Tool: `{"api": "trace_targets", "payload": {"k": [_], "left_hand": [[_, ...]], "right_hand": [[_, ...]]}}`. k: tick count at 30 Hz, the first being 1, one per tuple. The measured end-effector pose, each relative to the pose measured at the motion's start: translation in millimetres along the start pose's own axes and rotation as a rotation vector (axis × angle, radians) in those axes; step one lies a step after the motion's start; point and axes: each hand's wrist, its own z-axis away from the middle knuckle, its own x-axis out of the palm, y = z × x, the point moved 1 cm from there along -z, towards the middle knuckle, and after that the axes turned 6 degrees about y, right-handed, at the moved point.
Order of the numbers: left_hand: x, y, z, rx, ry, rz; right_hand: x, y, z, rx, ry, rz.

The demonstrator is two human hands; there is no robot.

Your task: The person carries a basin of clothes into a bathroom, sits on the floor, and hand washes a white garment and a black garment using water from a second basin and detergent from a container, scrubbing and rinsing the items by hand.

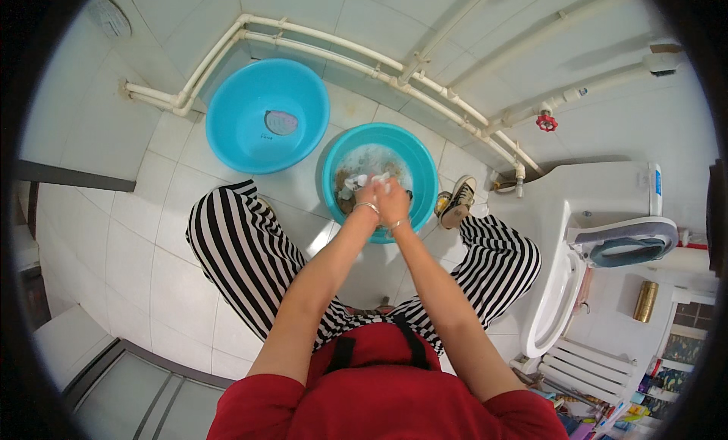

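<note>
Both my hands are pressed together over a teal plastic basin (429, 184) on the floor in front of me. Between my left hand (365, 196) and my right hand (394, 203) is a bunched wet white cloth (357, 182), parts of which stick out past the fingers. Each wrist wears a bracelet. Foamy water (372, 157) fills the bottom of the basin, with darker brownish material along its left side that I cannot identify. My hands and forearms hide the basin's near part.
A larger blue basin (227, 121) stands at the upper left, holding a flat lavender-grey item (281, 122). Cream pipes (324, 40) run along the tiled wall, one with a red valve handle (546, 122). A white toilet (603, 184) is to the right. My sneaker (462, 196) is beside the teal basin.
</note>
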Motion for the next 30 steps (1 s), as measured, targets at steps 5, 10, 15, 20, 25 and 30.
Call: {"api": "trace_targets", "payload": {"k": [5, 10, 15, 20, 25, 30], "left_hand": [[10.9, -22.5, 7.0, 0.128, 0.115, -0.219], [33.3, -1.5, 42.9, 0.007, -0.25, -0.011], [25.2, -15.5, 38.7, 0.081, -0.052, -0.097], [20.0, -14.8, 33.5, 0.094, -0.077, -0.062], [6.1, 1.0, 33.6, 0.117, -0.184, -0.114], [14.2, -13.2, 40.2, 0.124, -0.132, -0.07]], "right_hand": [[-7.5, 30.6, -48.4, 0.148, -0.018, -0.01], [-14.5, 22.0, -20.6, -0.254, 0.108, -0.378], [7.1, 23.8, -8.0, -0.028, 0.14, -0.299], [16.0, 41.1, -25.0, -0.018, 0.156, -0.374], [31.7, 22.4, 6.4, -0.111, 0.069, -0.33], [15.5, 21.5, -15.5, 0.323, -0.029, -0.778]]}}
